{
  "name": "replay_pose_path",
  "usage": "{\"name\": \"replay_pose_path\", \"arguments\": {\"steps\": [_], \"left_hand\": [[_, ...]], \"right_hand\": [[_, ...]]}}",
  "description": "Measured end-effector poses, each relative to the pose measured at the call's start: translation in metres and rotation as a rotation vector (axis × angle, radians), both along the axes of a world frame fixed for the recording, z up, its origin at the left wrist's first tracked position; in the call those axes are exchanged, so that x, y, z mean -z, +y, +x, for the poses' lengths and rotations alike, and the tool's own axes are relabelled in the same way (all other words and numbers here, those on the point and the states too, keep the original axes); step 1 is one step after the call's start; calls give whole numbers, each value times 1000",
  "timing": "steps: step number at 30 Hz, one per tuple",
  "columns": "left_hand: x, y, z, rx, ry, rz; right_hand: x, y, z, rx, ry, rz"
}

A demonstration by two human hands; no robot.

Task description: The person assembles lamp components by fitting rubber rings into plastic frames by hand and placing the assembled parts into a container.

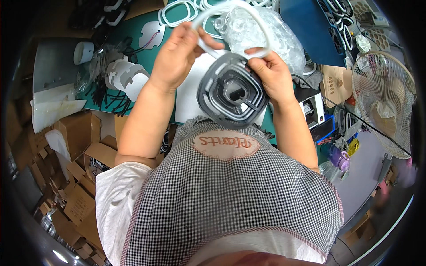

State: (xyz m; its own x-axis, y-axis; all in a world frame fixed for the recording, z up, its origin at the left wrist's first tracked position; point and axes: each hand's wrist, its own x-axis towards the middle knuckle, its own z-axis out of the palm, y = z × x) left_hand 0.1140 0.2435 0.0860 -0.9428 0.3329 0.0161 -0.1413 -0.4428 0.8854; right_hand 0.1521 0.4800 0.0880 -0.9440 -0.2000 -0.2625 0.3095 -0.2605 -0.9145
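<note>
My left hand (177,55) is closed around the left side of a white rounded ring (236,4), which is slightly blurred and raised over the table. My right hand (271,73) grips the same ring at its lower right, the thumb close to a dark housing. That black-and-grey rounded-square housing (208,95), with stepped concentric rims and a dark opening in the middle, sits just below the ring, near my apron. Whether my right thumb also touches the housing, I cannot tell. Under it lies a white sheet (186,104) on the green table mat (138,56).
More white rings (177,14) lie at the back beside a clear plastic bag (262,37) of parts. White flat plates (126,75) and black cables are at left. A blue bin (310,31) and a fan (384,99) stand right. Cardboard boxes (80,133) fill the lower left.
</note>
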Motion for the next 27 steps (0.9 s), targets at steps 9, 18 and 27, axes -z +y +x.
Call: {"name": "replay_pose_path", "arguments": {"steps": [9, 18, 27], "left_hand": [[-28, -29, -11, -111, -281, 365], [-46, 12, 23, -294, -350, -236], [-41, 27, 31, -252, -304, -284]], "right_hand": [[2, 5, 1, 202, -188, 86], [-12, 2, 6, 101, -137, -234], [-18, 1, 14, 86, -62, -165]]}}
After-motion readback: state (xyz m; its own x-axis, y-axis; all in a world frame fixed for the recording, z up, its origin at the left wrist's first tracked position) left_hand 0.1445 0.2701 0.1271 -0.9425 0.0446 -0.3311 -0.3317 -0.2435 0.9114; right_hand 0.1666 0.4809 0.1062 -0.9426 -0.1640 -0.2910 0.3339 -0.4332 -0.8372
